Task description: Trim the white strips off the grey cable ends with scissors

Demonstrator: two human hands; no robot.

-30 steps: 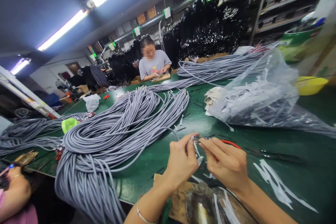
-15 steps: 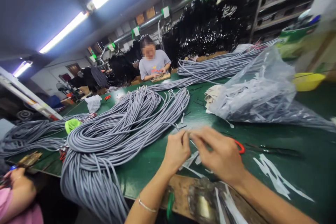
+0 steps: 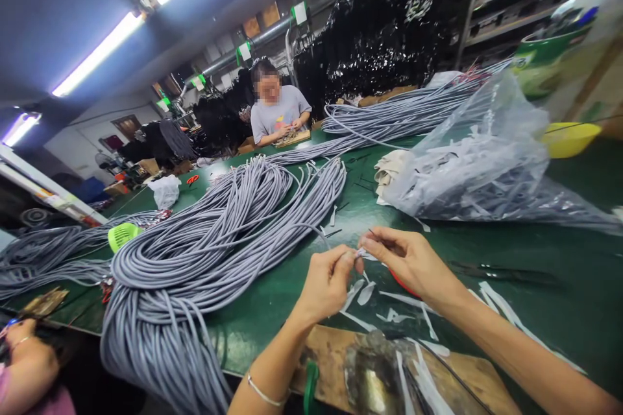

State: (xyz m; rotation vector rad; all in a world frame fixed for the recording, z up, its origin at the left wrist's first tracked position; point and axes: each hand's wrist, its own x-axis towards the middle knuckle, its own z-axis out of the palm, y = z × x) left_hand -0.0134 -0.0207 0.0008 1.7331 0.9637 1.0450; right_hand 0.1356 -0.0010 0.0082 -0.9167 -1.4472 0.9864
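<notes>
The left hand, in the head view, pinches the whitish end of a single grey round cable. The right hand is narrowed at that end; whether it grips is too small to tell. All places are given from the large looped bundle of grey cables, which lies on a glossy dark green tabletop. The held cable leaves the bundle's right side.

The room behind the bundle has three lit ceiling tubes and a wall of hanging shiny black bunches. Two further grey cable groups lie about it, one behind to the right, one to the left. One co-worker sits beyond it; one other person's arm shows to its lower left. To its right are one clear plastic bag of white scraps, one yellow bowl and one slender black tool. One worn wooden board lies to its lower right.

Both hands meet fingertip to fingertip above the tabletop, to the bundle's right, wrists apart; a thin bracelet rings the left wrist.
</notes>
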